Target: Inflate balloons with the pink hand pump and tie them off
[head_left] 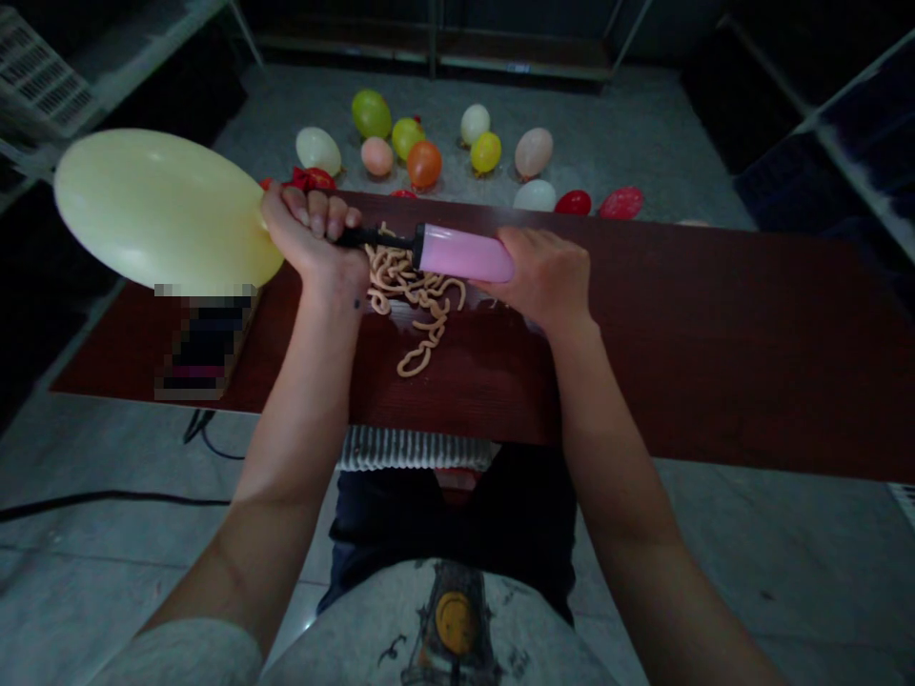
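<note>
Closed around the black end of a balloon pump, my left hand [315, 224] is also at the neck of an inflated pale yellow balloon [168, 214]. The balloon stretches out to the left, and its neck is hidden by my fingers. My right hand [547, 272] grips the pink barrel of the balloon pump [464, 252]. A length of black rod shows between the barrel and my left hand. Under the pump, a tangle of beige uninflated long balloons or cords [421, 295] lies on the dark red table [715, 333].
Several inflated balloons lie on the floor past the table, among them an orange balloon [424, 165] and a white balloon [318, 151]. A blurred-out phone-like object [207, 348] rests at the table's left. Shelves [515, 57] line the back, and a black cable [114, 496] crosses the floor.
</note>
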Action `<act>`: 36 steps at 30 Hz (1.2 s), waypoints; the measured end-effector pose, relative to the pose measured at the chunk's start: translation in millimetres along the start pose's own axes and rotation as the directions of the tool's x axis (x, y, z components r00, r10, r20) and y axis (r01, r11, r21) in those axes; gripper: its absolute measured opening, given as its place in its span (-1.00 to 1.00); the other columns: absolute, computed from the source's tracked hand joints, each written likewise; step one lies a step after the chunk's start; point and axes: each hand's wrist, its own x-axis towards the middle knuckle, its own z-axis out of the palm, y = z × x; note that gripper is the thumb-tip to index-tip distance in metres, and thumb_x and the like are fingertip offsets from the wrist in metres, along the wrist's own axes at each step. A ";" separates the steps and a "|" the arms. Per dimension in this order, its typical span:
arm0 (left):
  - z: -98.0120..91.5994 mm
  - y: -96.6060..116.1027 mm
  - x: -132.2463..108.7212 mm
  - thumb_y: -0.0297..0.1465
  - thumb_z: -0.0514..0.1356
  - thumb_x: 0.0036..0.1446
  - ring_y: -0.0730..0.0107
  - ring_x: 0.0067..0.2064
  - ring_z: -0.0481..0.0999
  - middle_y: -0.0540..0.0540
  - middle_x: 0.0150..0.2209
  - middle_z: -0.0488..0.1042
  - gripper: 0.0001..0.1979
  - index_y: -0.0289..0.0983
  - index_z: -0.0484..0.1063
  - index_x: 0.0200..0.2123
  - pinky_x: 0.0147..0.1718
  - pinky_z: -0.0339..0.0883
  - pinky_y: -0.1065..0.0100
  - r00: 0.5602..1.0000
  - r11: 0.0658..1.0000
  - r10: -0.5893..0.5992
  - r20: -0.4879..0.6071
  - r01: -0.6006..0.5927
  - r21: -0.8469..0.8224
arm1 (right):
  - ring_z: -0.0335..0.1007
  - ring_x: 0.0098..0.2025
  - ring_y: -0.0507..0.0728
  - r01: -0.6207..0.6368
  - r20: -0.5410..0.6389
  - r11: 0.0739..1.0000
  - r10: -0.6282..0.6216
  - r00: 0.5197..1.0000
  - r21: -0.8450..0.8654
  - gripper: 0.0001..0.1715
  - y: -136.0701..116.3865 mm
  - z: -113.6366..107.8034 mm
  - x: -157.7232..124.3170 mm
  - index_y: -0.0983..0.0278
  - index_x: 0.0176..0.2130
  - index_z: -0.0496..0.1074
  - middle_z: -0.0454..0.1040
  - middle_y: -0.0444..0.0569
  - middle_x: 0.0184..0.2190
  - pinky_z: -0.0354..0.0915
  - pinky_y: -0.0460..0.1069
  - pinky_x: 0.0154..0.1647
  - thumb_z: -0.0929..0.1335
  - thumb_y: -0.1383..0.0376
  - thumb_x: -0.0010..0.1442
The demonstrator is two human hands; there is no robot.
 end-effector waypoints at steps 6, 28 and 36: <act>-2.6 9.8 11.7 -0.29 -0.06 0.51 0.50 -0.61 -0.08 0.07 -0.59 -0.15 -0.58 -0.24 -0.03 -0.46 -0.52 -0.14 0.39 0.998 0.996 -0.022 -0.056 0.017 -0.091 | 0.43 -0.05 0.31 -0.026 -0.014 0.999 0.026 1.000 -0.030 -0.33 9.9 -4.8 -0.4 0.26 0.00 0.42 0.55 0.12 -0.10 0.22 0.08 -0.14 0.25 -0.22 0.29; -15.2 -15.9 5.2 -0.22 -0.07 0.50 0.50 -0.66 0.02 0.09 -0.65 -0.07 -0.50 -0.21 -0.05 -0.54 -0.57 0.00 0.39 0.995 0.956 0.009 0.098 -0.037 0.290 | 0.48 -0.16 0.30 -0.005 0.103 0.998 -0.002 0.995 0.067 -0.41 -25.2 8.8 -2.7 0.31 -0.03 0.45 0.60 0.16 -0.16 0.21 0.06 -0.26 0.30 -0.09 0.22; -45.6 -19.9 39.5 0.03 -0.19 0.43 0.29 -0.49 0.41 -0.04 -0.63 0.14 -0.43 -0.14 0.22 -0.52 -0.52 0.19 0.29 0.955 0.962 -0.111 0.274 0.034 0.271 | 0.49 -0.16 0.31 0.005 0.062 0.999 -0.008 0.998 0.048 -0.37 -22.1 11.1 -4.1 0.33 -0.05 0.45 0.60 0.17 -0.18 0.19 0.05 -0.26 0.29 -0.13 0.21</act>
